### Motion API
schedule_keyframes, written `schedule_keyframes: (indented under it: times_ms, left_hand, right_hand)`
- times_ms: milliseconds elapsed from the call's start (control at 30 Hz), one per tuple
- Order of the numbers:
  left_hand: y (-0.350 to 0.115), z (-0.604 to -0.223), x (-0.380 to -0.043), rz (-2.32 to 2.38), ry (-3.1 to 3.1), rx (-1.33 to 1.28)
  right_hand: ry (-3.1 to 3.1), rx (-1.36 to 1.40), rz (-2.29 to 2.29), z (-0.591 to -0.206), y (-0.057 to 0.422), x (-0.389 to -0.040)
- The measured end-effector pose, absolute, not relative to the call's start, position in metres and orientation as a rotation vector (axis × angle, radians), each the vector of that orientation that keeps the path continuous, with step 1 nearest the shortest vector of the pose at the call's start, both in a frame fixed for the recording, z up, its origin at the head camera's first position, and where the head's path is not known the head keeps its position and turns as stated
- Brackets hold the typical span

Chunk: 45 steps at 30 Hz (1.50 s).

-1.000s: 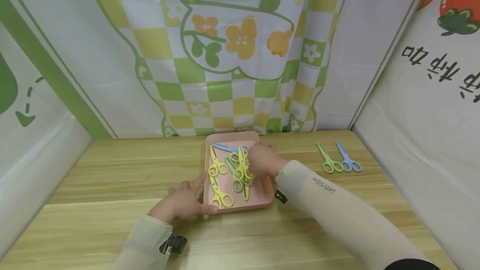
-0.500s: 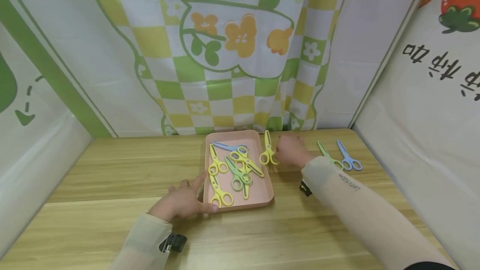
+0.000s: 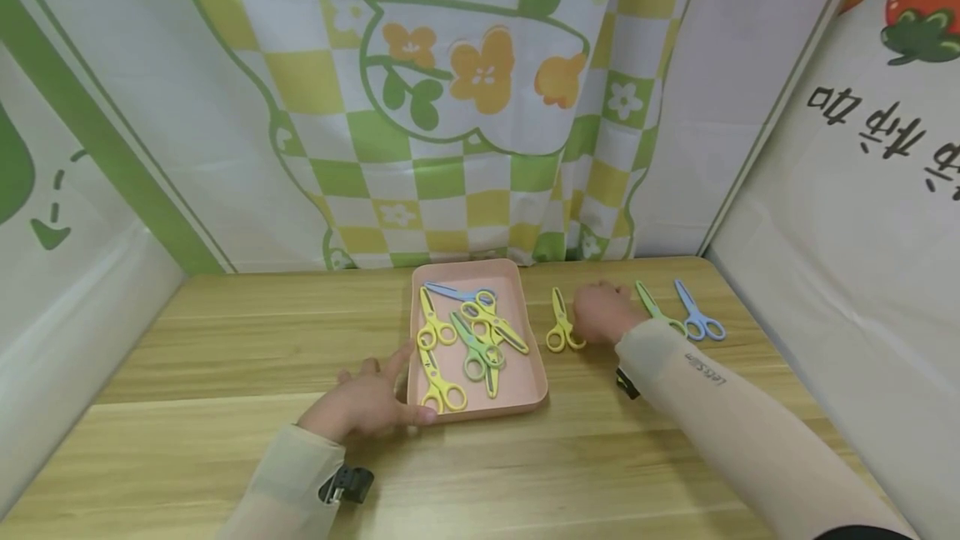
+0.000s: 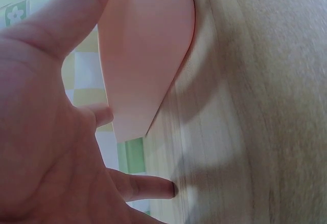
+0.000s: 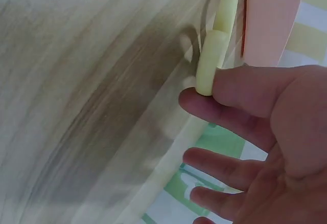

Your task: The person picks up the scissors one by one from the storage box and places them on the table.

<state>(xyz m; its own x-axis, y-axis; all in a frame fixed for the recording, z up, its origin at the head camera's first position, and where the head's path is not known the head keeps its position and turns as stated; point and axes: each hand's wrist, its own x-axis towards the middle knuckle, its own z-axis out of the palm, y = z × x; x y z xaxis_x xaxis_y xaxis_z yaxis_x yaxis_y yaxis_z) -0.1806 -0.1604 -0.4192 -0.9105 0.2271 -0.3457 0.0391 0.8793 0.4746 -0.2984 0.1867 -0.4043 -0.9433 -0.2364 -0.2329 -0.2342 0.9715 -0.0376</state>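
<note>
In the head view, a pair of yellow scissors (image 3: pixel 560 325) stands right of the pink tray (image 3: pixel 517 407), blades toward the curtain. My right hand (image 3: pixel 602 312) pinches one of its finger loops between thumb and index finger; the right wrist view shows the yellow handles (image 5: pixel 212 60) just over the table, the other fingers spread. My left hand (image 3: pixel 363 402) rests at the tray's near left corner, thumb (image 4: pixel 71 17) on the rim and the other fingers extended along the left side. Inside the tray lie several yellow scissors (image 3: pixel 442 390), green scissors (image 3: pixel 475 348) and blue scissors (image 3: pixel 453 293).
Green scissors (image 3: pixel 649 302) and blue scissors (image 3: pixel 693 312) lie side by side on the wooden table (image 3: pixel 262 340) at the right, the green handles partly hidden by my right arm. A checked curtain (image 3: pixel 450 190) hangs behind the table's back edge.
My right hand has lifted the yellow scissors out of the tray, carried them right over the table and lowered them. My left hand has stayed at the tray corner.
</note>
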Motion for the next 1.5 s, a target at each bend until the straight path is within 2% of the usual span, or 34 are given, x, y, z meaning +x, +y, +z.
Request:
schedule_keyframes:
  times_ms: [267,700,1500]
  left_hand:
    - [-0.162,-0.421,-0.18,0.675,2.643,0.184]
    - [-0.16,-0.419,-0.179,0.679,2.643,0.188]
    - [-0.16,-0.42,-0.18,0.675,2.646,0.192]
  right_hand:
    - [2.867,-0.308,-0.073,-0.402,0.186,-0.296]
    - [2.851,-0.465,-0.078,-0.411,0.187,-0.3]
    - [2.8,-0.382,-0.071,-0.399,0.25,-0.309]
